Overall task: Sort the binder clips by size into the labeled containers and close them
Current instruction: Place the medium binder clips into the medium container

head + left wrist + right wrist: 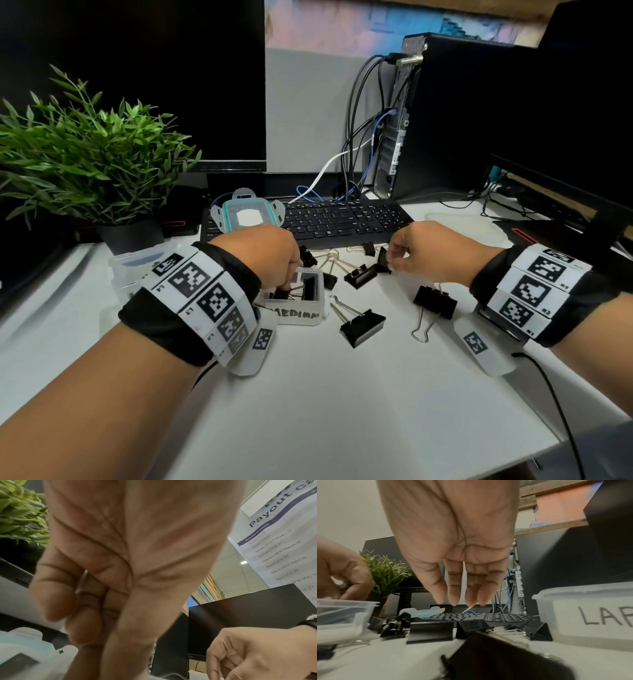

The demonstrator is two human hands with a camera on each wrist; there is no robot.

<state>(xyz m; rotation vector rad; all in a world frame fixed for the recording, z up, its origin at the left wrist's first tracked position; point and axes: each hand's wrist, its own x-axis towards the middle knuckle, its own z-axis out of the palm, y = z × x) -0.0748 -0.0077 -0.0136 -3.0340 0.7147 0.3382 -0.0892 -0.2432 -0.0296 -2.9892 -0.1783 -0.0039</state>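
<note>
A clear container labeled MEDIUM (298, 314) stands at the table's middle with black binder clips inside. My left hand (283, 285) reaches down into it and holds a binder clip (283, 294); the clip's wire handle (82, 580) shows between the curled fingers. My right hand (394, 255) hovers over the loose clips, its fingers (453, 596) hanging straight down and holding nothing. Under it lies a black clip (361, 275). Larger clips (363, 323) (435, 302) lie nearer me. The container labeled LAR... (590, 616) stands at the right.
A closed clear box (135, 263) sits left of the MEDIUM container. A teal-rimmed lid (245, 215) rests on the black keyboard (342, 216). A potted plant (85, 154) is at the left, a PC tower (445, 120) with cables behind. White tabletop (342, 411) stretches in front.
</note>
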